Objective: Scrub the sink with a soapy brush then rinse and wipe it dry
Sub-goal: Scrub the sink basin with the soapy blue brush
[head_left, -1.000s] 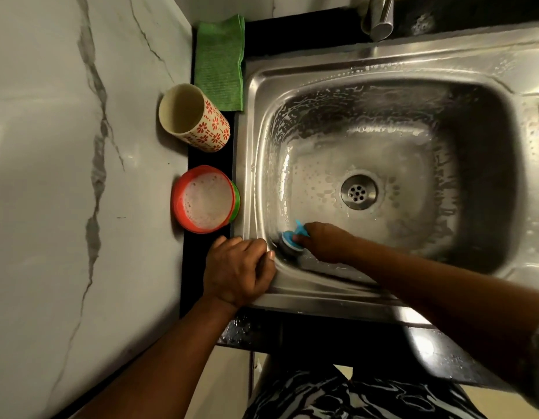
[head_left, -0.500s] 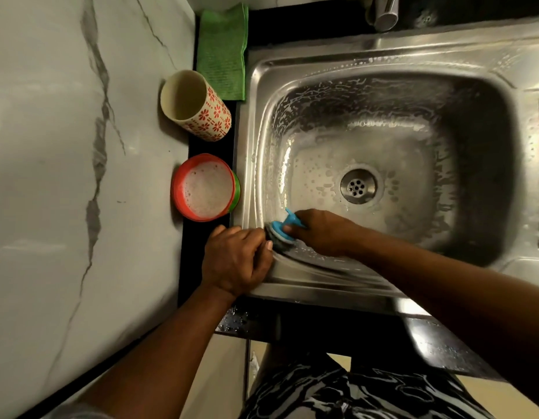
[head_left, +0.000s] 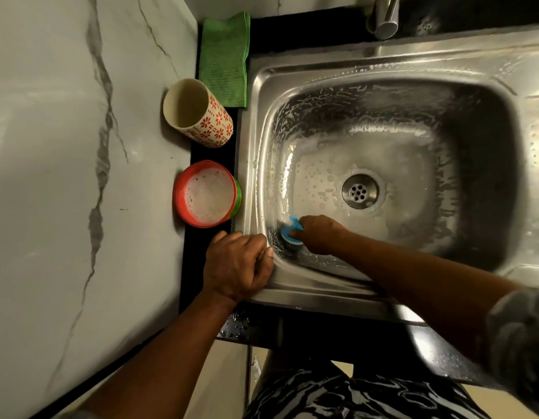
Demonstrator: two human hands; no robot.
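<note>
**Blue brush pressed into the near-left corner of the sink**

Blue plastic is seen at the fingertips of the right hand (head_left: 318, 234). The fingers are curled round the handle of the brush (head_left: 291, 229), which is clamped in that grip. The brush lies just left of the hand, and its darker scrubbing head is set against the wet steel where the near wall meets the left wall of the sink (head_left: 322, 68). The forearm is stretched in from the lower right, over the near rim, and a grey sleeve (head_left: 522, 343) is seen at the frame's edge.

The left hand (head_left: 236, 264) is rested on the near-left corner of the rim, just beside the brush but outside the basin. Its fingers are curled under into a loose fist, the thumb is laid along the steel, and nothing is seen held in it.

Suds and streaks of soapy water are spread over the walls and floor of the basin. The drain (head_left: 359, 191) is set in the middle, right of the brush and apart from it. A tap (head_left: 383, 16) is fixed beyond the far rim.

Left of the sink, on the dark strip of the worktop (head_left: 65, 146), a red bowl (head_left: 206, 193) of foamy water is placed near the left hand. A flower-patterned cup (head_left: 198, 113) is stood behind the bowl, and a green cloth (head_left: 224, 58) is laid behind the cup.
</note>
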